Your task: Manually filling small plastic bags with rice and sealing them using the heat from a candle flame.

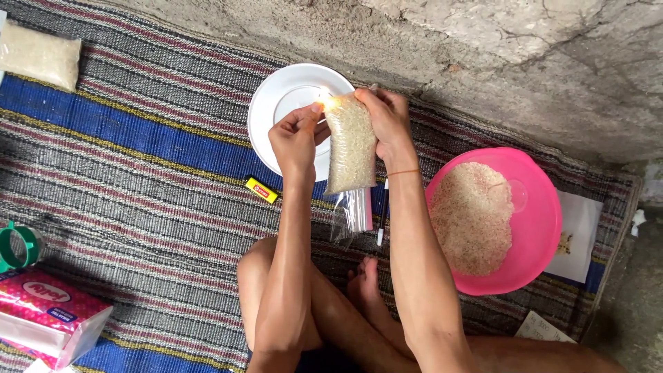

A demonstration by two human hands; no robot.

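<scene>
1. My right hand (pixel 388 121) is wrapped around the upper side of the small clear bag of rice (pixel 351 144), fingers pressed shut on it, holding it in the air above the white plate (pixel 276 103)

2. My left hand (pixel 295 138) pinches the bag's top corner between thumb and fingertips, right where a small flame (pixel 326 101) glows against the plastic (what carries the flame is hidden behind my fingers, so I cannot tell its kind)

3. To do this well, I judge the plastic edge should only brush the flame, with the grains shaken well down from the top so the edge stays flat and free of rice

4. I would keep my fingertips just back from the glow and hold the bag steady, since soft plastic can pucker or burn through

5. The bag looks packed tight with pale grains in its upper part; a loose tail of empty clear plastic (pixel 353 214) hangs from the end nearest me

6. Around me: a pink bowl (pixel 545 228) of rice to my right on the striped mat (pixel 138 173), a small yellow box (pixel 262 190) near the plate, another filled bag (pixel 40 59) well apart at the mat's far left corner
</scene>
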